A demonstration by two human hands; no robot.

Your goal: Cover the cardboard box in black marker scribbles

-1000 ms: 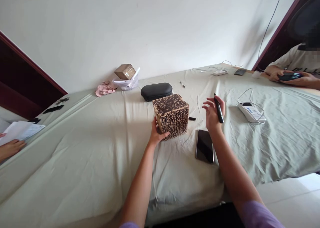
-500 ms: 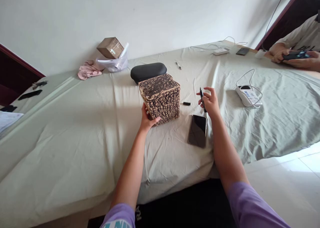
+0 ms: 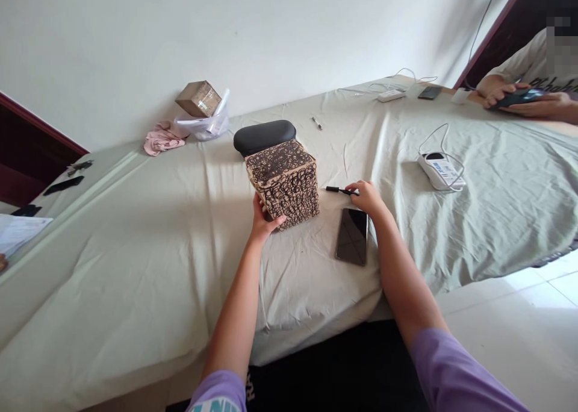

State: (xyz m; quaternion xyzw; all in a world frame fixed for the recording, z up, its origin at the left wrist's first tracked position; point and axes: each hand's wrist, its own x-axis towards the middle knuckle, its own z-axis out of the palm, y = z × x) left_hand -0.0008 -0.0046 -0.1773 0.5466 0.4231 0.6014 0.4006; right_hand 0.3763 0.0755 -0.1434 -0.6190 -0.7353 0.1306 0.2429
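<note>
A cardboard box (image 3: 289,186) covered in black looping scribbles stands on the cloth-covered table. My left hand (image 3: 265,220) grips its lower left corner, thumb on the front face and the other fingers partly hidden at the side. To the right of the box, my right hand (image 3: 366,196) pinches a black marker (image 3: 349,191), low over the cloth. The marker's tip end points left at its black cap (image 3: 332,189), which lies on the cloth; whether the two touch I cannot tell. A dark smartphone (image 3: 351,236) lies just below my right hand.
Behind the box sits a black hard case (image 3: 264,136). Farther back are a pen (image 3: 316,123), a plastic basket (image 3: 210,127) holding a small carton (image 3: 197,99), and a pink cloth (image 3: 163,140). A white power strip (image 3: 440,172) lies right; another person's hands (image 3: 501,96) hold a device.
My right hand has turned the marker from upright to nearly level and brought it down and left to the cap. My left hand stays on the box. The view has shifted slightly.
</note>
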